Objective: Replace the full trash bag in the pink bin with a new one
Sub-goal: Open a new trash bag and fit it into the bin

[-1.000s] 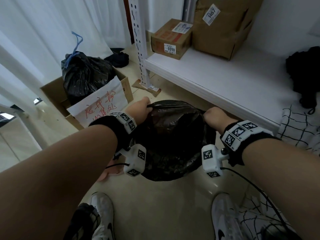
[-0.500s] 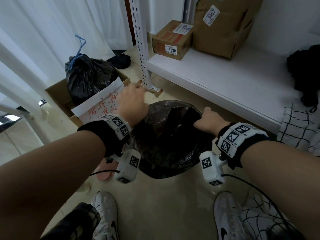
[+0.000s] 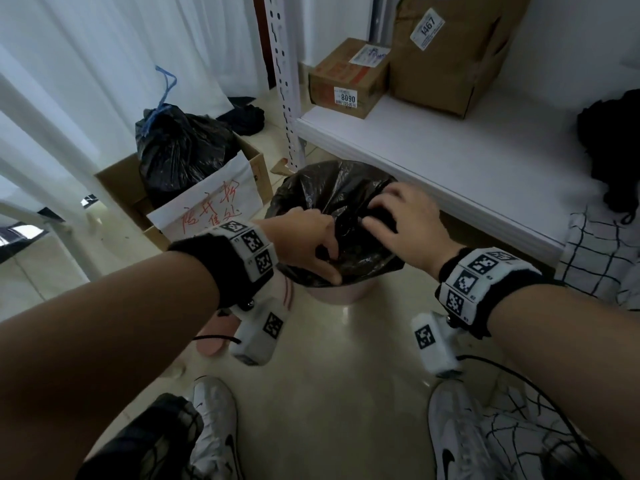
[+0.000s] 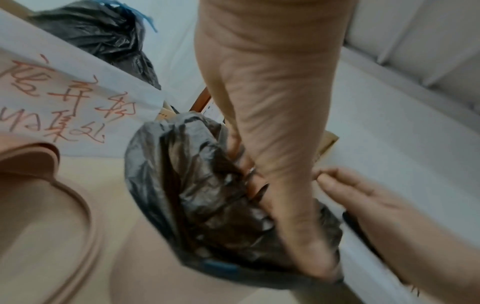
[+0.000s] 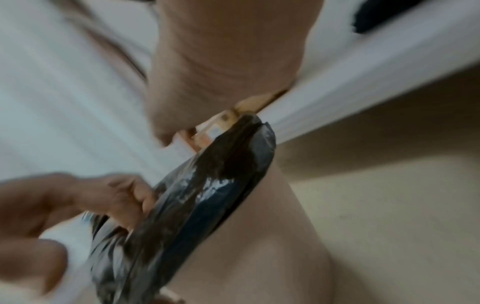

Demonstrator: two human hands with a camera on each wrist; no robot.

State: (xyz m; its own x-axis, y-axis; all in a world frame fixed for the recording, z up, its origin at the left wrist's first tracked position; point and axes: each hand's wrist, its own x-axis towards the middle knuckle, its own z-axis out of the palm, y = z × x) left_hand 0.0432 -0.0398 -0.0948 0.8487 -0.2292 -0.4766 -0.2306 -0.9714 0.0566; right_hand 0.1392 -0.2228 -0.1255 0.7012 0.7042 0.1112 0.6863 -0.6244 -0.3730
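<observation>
A pink bin (image 3: 332,294) stands on the floor just in front of the white shelf, lined with a crumpled black trash bag (image 3: 325,192) whose plastic bunches over the top. My left hand (image 3: 311,244) is curled into the bag's plastic near the front of the rim; the left wrist view shows its fingers (image 4: 249,176) dug into the black film (image 4: 182,174). My right hand (image 3: 401,216) lies over the bag's right side, fingers stretched out and touching it. The blurred right wrist view shows the bag (image 5: 207,195) on the bin's wall (image 5: 259,246).
A cardboard box (image 3: 256,161) with a tied black bag (image 3: 180,150) and a paper sign (image 3: 207,209) stands left of the bin. The white shelf (image 3: 450,150) carries two brown cartons (image 3: 346,77) and black cloth (image 3: 613,143). A pink lid-like object (image 3: 214,334) lies by my left shoe (image 3: 214,427).
Both hands left the far rim, where they held the bag's edge stretched, and have come together over the middle. The left now grips bunched plastic; the right has opened onto the bag.
</observation>
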